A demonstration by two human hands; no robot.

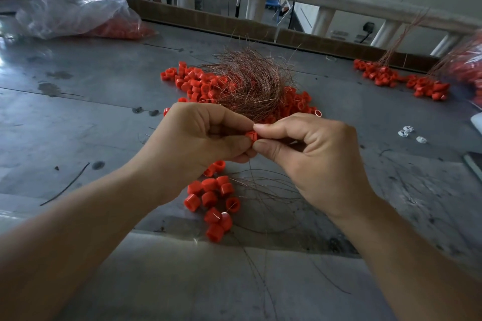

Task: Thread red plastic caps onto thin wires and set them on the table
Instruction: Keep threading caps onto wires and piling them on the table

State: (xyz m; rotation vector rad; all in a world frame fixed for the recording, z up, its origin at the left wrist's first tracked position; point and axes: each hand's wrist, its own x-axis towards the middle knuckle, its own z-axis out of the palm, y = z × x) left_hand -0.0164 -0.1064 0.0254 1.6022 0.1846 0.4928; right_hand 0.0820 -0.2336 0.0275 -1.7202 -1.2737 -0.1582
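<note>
the right hand (307, 154) and left hand (206, 135) both pinched one red cap (251, 135) above the counter (78, 112), grips clamped on it, probably steadying it for threading. threaded caps (214, 200) lay at six o'clock, the loose pile (198, 83) at twelve.

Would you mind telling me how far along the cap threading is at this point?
Looks done: a cluster of caps on wires lies nearest the person, and more strung caps sit far right. In hand: the left hand and right hand pinch one red cap together. Left: a large loose cap pile under the wire bundle, plus a bag of caps far left.
</note>
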